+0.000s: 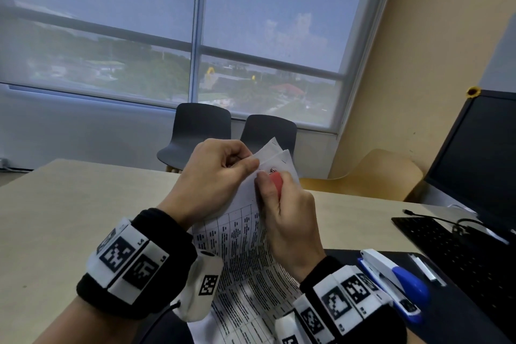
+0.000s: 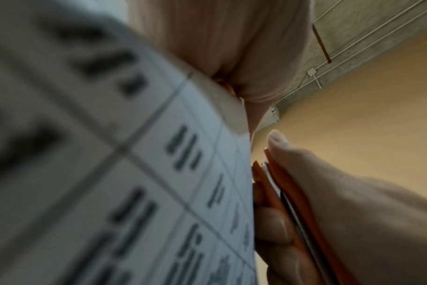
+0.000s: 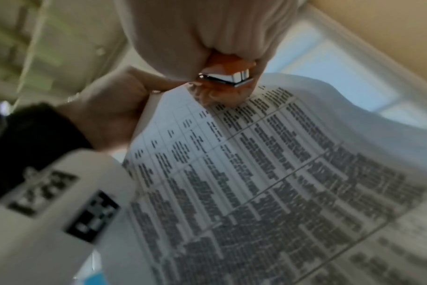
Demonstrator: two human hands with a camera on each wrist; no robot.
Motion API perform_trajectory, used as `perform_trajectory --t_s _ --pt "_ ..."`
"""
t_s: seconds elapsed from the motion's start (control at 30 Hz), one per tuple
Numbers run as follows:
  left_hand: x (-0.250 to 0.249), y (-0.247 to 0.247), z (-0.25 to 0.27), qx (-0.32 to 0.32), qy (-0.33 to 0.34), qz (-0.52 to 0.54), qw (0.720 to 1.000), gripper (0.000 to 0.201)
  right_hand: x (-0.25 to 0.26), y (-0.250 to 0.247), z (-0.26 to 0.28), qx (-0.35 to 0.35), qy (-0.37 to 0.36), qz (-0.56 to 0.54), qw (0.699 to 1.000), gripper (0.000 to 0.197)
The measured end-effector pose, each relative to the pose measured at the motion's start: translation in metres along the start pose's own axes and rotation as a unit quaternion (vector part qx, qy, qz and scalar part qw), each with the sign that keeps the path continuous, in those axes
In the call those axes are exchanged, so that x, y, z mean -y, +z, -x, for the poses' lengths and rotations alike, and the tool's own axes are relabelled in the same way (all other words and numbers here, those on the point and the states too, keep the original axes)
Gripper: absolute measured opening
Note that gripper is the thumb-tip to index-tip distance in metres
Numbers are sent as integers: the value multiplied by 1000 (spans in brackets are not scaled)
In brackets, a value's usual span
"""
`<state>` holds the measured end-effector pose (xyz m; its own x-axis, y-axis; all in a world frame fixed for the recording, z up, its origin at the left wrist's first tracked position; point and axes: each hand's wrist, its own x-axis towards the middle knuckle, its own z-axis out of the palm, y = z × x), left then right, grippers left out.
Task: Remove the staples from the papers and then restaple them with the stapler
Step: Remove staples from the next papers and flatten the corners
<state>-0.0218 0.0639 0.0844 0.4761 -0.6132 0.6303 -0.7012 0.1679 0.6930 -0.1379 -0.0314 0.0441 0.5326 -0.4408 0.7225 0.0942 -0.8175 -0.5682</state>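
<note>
The left hand (image 1: 215, 173) pinches the top corner of the papers (image 1: 245, 265) between thumb and curled fingers, holding them up off the desk (image 1: 69, 204). The right hand (image 1: 290, 215) has a narrow grip closed round an orange remover (image 1: 276, 180), its metal tip set against the papers just below the left thumb. Whether the tip has caught a staple cannot be told; the spot is too small and partly hidden by the fingers. The sheets carry printed tables and hang down between the wrists, their lower edge cut off by the frame.

The stapler (image 1: 391, 279), white and blue, lies on a black mat (image 1: 458, 313) just right of the right wrist, apart from both hands. Beyond it sits a keyboard (image 1: 446, 243) before a dark monitor (image 1: 480, 156). The desk is pale wood. Behind it stand two grey chairs (image 1: 195, 131) under a wide shaded window (image 1: 195, 22), and a tan chair (image 1: 374, 176) by the yellow wall (image 1: 435, 36). Both wrist views are blurred.
</note>
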Motion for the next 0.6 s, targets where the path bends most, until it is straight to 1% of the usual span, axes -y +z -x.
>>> perform_trajectory --t_s 0.1,0.17,0.23,0.3,0.37,0.43,0.5,0.6 --pt "-1 1 -1 -12 10 -15 1000 23 2 1 -1 -3 31 -63 998 42" --pt "-1 1 -2 -26 14 -33 999 24 5 1 -1 -2 30 -82 996 41" --pt "0 3 -3 -37 10 -51 998 23 6 1 1 16 44 -98 994 40" --pt "3 4 -4 -41 0 -60 997 22 7 2 2 49 92 -130 986 45" --pt "3 6 -3 -41 -3 -73 997 23 9 1 0 77 160 -177 968 52" --pt "1 7 -2 -33 1 -94 995 24 13 -5 -8 90 238 -236 938 51" --pt "-1 7 -1 -19 8 -112 994 22 15 -14 -15 108 307 -258 910 56" --pt "-3 7 0 -3 20 -128 992 24 14 -21 -21 139 349 -274 886 62"
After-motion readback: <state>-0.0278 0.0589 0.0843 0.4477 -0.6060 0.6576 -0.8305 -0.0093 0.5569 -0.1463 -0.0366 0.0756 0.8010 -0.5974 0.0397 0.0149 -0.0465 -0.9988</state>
